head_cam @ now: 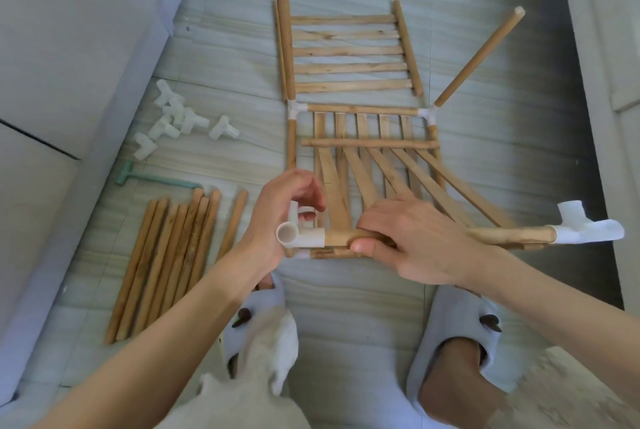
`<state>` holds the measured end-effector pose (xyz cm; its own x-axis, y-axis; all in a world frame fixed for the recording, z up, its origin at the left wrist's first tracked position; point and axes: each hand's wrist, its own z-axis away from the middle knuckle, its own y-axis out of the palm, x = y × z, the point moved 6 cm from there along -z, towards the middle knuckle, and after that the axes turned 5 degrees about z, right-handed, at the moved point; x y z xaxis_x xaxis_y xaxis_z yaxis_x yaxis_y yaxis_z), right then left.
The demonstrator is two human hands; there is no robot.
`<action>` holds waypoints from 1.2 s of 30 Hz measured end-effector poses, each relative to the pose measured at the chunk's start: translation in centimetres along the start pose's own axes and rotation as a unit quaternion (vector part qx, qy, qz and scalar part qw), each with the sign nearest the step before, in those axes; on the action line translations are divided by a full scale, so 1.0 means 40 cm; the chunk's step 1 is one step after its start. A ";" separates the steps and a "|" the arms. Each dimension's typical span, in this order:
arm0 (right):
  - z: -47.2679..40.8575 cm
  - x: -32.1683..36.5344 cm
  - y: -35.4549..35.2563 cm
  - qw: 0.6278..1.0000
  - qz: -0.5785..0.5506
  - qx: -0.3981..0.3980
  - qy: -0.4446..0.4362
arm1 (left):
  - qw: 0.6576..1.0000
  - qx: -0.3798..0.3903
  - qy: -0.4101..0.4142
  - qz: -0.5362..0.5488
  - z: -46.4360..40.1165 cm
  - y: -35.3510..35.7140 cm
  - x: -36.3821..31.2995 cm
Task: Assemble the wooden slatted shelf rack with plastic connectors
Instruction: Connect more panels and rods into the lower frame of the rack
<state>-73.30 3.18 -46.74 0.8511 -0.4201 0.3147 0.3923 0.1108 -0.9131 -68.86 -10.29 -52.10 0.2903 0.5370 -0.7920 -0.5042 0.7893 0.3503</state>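
Shelf rack parts (pixel 363 138) lie spread over the pale tiled floor (pixel 225 48), with the half-built frame in the middle of the frame. At the left, a heap of loose white plastic connectors (pixel 176 117) sits at mid-height, and just below it lies a small green mallet (pixel 138 178). Below that, a bundle of wooden rods (pixel 166 262) lies side by side, running toward the lower left.

Left of centre, the left hand (pixel 277 221) curls its fingers and thumb around a white corner connector (pixel 298 233), which is fitted on the left end of a wooden rail (pixel 502 236). Just right of it, the right hand (pixel 419 241) grips that rail from above, thumb under and fingers over. The slats (pixel 398 172) of the near panel fan out behind the hands, up to a crossbar (pixel 367 143).

At upper centre, a second slatted panel (pixel 349 58) lies flat beyond the near one. Further right, a single rod (pixel 478 58) rises slantwise from a connector (pixel 427 114). At the far right, another white connector (pixel 585 229) caps the rail's other end.

Two pale slippers (pixel 460 328) show along the bottom.
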 end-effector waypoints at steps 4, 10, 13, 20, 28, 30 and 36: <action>-0.005 -0.004 -0.001 1.000 -0.026 -0.014 0.012 | 0.999 -0.021 0.030 -0.005 -0.009 -0.004 -0.013; -0.006 -0.004 -0.001 0.999 -0.041 0.002 0.014 | 0.996 0.055 0.065 -0.004 -0.004 0.008 -0.022; 0.001 0.002 -0.005 0.998 -0.069 -0.003 0.015 | 0.979 0.178 0.082 -0.053 0.004 0.027 -0.019; 0.003 -0.011 0.003 0.997 -0.075 -0.013 0.011 | 0.927 0.295 0.164 -0.164 0.012 0.036 -0.015; 0.001 -0.008 -0.002 0.998 -0.058 -0.038 0.003 | 0.985 0.158 0.054 -0.043 -0.014 0.014 0.014; 0.003 -0.009 -0.003 0.998 -0.055 -0.035 0.002 | 0.984 0.161 0.051 -0.051 -0.011 0.015 0.011; 0.005 -0.013 -0.004 0.998 -0.060 0.007 -0.020 | 0.984 0.149 0.033 -0.097 0.003 0.007 0.000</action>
<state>-73.74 3.58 -46.69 0.8114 -0.3941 0.4317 0.4967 0.0754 -0.8647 -68.90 -10.04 -51.94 0.3001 0.3548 -0.8855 -0.1807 0.9326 0.3124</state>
